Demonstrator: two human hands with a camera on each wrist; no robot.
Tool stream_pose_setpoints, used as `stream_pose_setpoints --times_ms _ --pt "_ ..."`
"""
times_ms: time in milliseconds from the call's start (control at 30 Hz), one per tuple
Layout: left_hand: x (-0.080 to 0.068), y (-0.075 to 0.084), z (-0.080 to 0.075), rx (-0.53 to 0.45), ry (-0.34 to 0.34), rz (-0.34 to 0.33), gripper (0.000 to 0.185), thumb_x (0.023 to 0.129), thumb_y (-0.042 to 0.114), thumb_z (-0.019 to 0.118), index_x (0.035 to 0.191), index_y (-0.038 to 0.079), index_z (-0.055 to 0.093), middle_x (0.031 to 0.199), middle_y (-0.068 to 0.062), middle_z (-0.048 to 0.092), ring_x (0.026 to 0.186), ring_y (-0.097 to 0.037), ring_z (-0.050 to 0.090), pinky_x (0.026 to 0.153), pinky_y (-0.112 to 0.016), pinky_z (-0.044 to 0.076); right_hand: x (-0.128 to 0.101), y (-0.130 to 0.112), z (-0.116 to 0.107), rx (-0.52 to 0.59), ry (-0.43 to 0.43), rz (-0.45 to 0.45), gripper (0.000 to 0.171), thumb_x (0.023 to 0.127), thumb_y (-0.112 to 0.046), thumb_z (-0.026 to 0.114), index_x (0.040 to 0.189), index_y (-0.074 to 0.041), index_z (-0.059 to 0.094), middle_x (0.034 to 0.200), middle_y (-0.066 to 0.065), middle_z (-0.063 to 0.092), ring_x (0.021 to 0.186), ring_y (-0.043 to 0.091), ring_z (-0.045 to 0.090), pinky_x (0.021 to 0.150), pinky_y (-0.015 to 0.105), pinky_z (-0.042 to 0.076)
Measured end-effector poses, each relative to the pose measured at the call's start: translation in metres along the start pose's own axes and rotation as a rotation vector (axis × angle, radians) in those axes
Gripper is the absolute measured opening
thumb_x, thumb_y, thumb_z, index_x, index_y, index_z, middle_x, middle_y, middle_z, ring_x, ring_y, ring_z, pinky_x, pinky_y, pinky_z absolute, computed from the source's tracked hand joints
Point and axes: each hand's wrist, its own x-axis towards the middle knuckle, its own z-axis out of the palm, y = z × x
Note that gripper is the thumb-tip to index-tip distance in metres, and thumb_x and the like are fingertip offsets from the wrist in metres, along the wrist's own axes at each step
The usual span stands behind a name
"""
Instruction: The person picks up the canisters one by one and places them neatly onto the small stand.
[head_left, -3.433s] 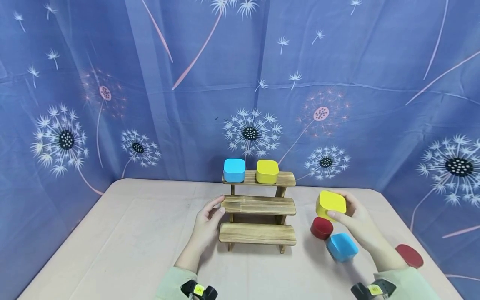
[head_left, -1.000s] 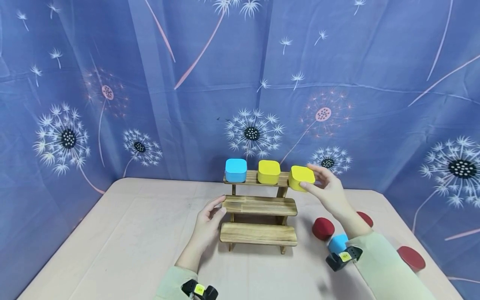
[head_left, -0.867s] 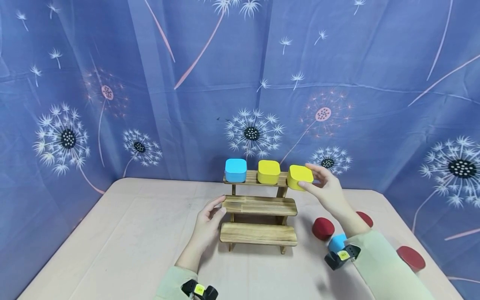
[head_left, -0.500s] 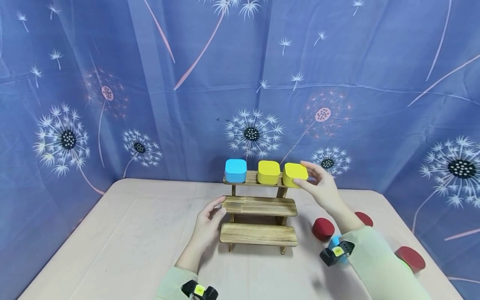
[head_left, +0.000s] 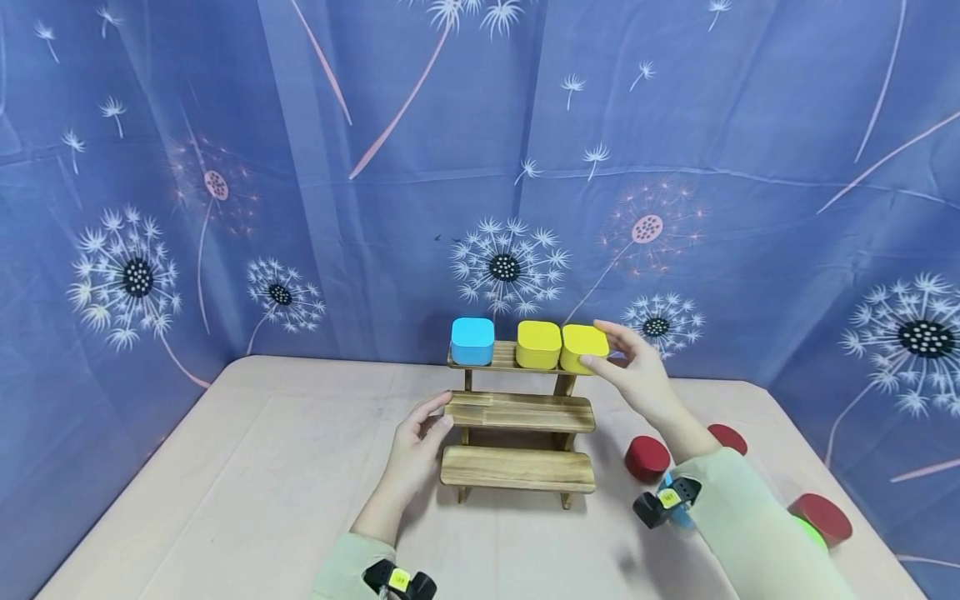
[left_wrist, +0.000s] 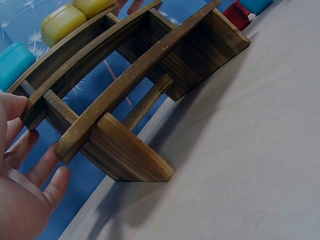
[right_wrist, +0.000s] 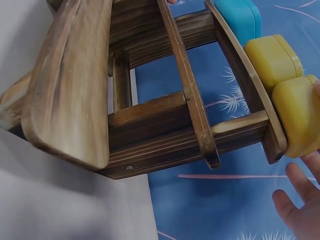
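Because the right yellow box [head_left: 584, 340] looks like light, stiff, smooth plastic, a gentle pinch on opposite sides should suffice. It sits at the right end of the wooden rack [head_left: 517, 468], on its top tier [head_left: 504, 357], pinched by the right hand [head_left: 637, 379], fingers parted to box width; the left hand [head_left: 416, 442] lightly holds the rack's left end, fingers slightly spread.

Across the front of the stepped, three-tier wooden rack [head_left: 525, 410], a hand could pass over the lower two shelves. The left hand [head_left: 416, 446] blocks the rack's left end. On the top shelf [head_left: 505, 354], a narrow gap parts the light-blue rounded-square box [head_left: 472, 342] from the nearer yellow rounded-square box [head_left: 538, 346]; the second yellow rounded-square box [head_left: 583, 343] and the right hand [head_left: 637, 375] obstruct the right end. A squat red block [head_left: 647, 458] obstructs the tabletop [head_left: 300, 467] to the right.
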Motion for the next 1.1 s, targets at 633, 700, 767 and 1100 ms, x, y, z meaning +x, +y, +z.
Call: stream_pose_setpoints --times_ms 633,700,767,1100 --pt "-0.0005 0.0003 0.0 0.008 0.008 -0.006 0.038 0.093 0.01 0.057 0.131 0.008 0.056 0.136 -0.009 0.052 0.103 -0.016 0.056 0.089 -0.017 0.044 0.0052 0.0021 0.0047 0.001 -0.023 -0.004 0.061 0.087 -0.018 0.068 0.141 -0.007 0.042 0.136 0.015 0.05 0.107 0.002 0.051 0.082 0.014 0.049" --pt "-0.0005 0.0008 -0.0002 0.003 0.006 -0.014 0.038 0.093 0.011 0.057 0.131 0.009 0.055 0.136 -0.008 0.052 0.103 -0.016 0.055 0.089 -0.017 0.044 0.0055 0.0008 0.0059 0.006 -0.027 -0.001 0.06 0.087 -0.017 0.068 0.141 -0.008 0.043 0.136 0.015 0.05 0.108 0.004 0.052 0.082 0.014 0.049" --pt "-0.0004 0.0011 -0.0006 0.001 0.003 -0.019 0.038 0.094 0.011 0.056 0.131 0.009 0.055 0.136 -0.008 0.051 0.104 -0.017 0.055 0.089 -0.017 0.044 0.0059 -0.0001 0.007 0.008 -0.029 0.002 0.06 0.087 -0.017 0.068 0.141 -0.008 0.043 0.135 0.016 0.051 0.107 0.004 0.053 0.083 0.014 0.049" --pt "-0.0003 0.001 0.0 0.002 0.002 -0.014 0.038 0.094 0.011 0.056 0.131 0.009 0.055 0.138 -0.008 0.05 0.104 -0.016 0.055 0.089 -0.017 0.043 0.0065 -0.0003 0.0097 -0.021 -0.029 0.011 0.061 0.087 -0.02 0.069 0.141 -0.008 0.043 0.133 0.016 0.054 0.104 0.007 0.056 0.083 0.014 0.049"
